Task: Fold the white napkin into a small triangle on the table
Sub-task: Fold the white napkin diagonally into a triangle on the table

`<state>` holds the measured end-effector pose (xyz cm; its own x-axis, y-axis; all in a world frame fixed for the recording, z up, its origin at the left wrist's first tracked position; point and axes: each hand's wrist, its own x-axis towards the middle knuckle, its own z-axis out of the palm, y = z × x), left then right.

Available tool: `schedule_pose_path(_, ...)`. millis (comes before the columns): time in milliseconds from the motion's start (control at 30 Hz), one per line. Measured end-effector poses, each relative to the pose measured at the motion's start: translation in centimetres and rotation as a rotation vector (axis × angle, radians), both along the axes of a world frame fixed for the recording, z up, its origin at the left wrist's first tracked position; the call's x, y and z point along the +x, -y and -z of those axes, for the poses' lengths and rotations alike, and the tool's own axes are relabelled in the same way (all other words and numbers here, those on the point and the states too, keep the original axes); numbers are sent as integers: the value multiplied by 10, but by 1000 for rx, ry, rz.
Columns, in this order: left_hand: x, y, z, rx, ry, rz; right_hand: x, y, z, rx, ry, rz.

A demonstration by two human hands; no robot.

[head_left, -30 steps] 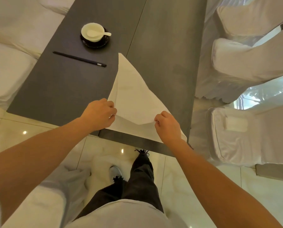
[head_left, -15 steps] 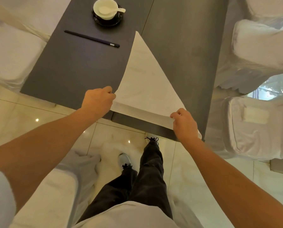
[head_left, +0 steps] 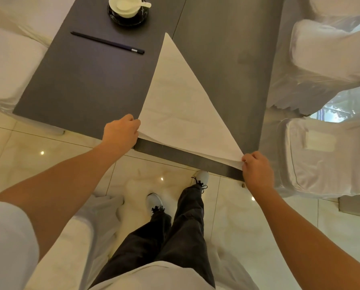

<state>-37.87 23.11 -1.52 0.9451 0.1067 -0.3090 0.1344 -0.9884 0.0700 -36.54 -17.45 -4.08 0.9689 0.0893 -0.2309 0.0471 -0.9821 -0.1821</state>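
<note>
Where the napkin [head_left: 181,114] lies triangular, left hand [head_left: 120,131] and right hand [head_left: 257,169] pinching its near corners, fingertips hidden

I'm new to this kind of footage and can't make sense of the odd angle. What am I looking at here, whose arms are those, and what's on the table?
There is no machine here. The camera sits on a person's head and looks forward and down, so you see their own arms, legs and shoes from above. The wide lens bends the edges.

The dark table holds a white napkin, already folded into a large triangle with its tip pointing away from the person. The left hand pinches the near left corner, and the right hand pinches the near right corner, at the table's front edge. Each grip is closed on the cloth.

Farther back lie black chopsticks and a white cup with a spoon, on a dark saucer. White covered chairs stand around.
</note>
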Motion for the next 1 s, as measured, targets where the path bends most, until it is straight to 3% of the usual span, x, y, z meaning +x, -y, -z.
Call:
schedule_pose_path(733, -3, 3, 40, -173, 113, -182, -20, 20, 12, 294, -67, 267)
schedule_pose_path(933, -3, 2, 38, -162, 91, -167, -26, 23, 18, 221, -1, 81)
schedule_pose_path(1000, -4, 1, 38, -160, 95, -163, -29, 27, 21, 244, -46, 129)
